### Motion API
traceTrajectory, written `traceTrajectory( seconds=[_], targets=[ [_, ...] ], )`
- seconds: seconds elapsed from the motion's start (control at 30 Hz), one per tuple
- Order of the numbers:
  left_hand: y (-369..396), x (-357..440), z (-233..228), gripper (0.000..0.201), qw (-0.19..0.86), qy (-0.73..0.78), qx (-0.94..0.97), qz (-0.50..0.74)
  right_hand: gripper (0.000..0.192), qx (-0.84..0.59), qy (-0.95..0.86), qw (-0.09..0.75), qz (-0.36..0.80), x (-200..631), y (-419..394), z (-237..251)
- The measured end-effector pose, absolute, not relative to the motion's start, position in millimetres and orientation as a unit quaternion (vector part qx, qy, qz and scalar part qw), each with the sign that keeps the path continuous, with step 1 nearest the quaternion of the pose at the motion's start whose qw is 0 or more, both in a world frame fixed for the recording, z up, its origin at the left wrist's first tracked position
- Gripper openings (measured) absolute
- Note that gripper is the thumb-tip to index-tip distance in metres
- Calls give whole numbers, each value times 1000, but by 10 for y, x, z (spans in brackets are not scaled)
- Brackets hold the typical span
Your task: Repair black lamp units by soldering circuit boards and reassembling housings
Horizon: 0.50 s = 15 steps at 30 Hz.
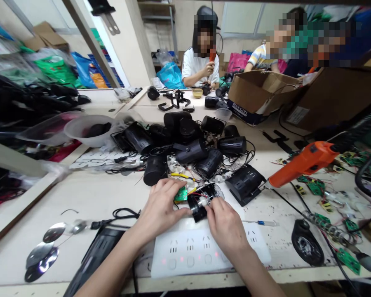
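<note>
Near the front edge of the table (105, 194), a person's two bare hands meet over a small black lamp shell (200, 204). It sits just above a white power strip (204, 247) with little red lights on it. The left hand (160, 210) is curled around the left side of the black lamp shell and holds it. A small green board (181, 194) peeks out by its fingers, with thin red and yellow wires beside it. The right hand (225, 225) has its fingers pinched narrow on a small silver part (203, 201) inside the shell.

Just behind the hands is a big pile of black lamp shells (185, 144) with tangled black cords. A round white bowl (89, 130) sits to the left of the pile. An orange tool (303, 163) hangs over the table on the right, near more green boards (315, 187) and loose wires. A small blue screwdriver (261, 223) lies just right of the right hand. Shiny round discs (46, 247) lie at the left front corner.

Far across the table, a person in a white shirt (199, 64) holds something red up high. Brown cardboard boxes (259, 93) stand to the right of that person, and more people sit behind them.
</note>
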State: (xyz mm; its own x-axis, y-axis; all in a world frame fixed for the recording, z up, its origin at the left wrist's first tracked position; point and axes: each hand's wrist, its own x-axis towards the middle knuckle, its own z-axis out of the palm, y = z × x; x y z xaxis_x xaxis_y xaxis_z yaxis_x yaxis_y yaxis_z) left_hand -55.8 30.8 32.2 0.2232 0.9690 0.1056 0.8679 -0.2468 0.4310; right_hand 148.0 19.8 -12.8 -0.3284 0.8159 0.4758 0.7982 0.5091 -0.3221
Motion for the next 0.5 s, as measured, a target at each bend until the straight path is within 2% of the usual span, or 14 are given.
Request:
traceTrajectory(
  seconds=[0.27, 0.5],
  targets=[
    [310, -475, 354, 59, 127, 557, 796, 198, 24, -499, -817, 290, 13, 1481, 195, -129],
    [374, -371, 269, 41, 135, 565, 799, 158, 27, -498, -816, 292, -31, 1468, 192, -147]
  ],
)
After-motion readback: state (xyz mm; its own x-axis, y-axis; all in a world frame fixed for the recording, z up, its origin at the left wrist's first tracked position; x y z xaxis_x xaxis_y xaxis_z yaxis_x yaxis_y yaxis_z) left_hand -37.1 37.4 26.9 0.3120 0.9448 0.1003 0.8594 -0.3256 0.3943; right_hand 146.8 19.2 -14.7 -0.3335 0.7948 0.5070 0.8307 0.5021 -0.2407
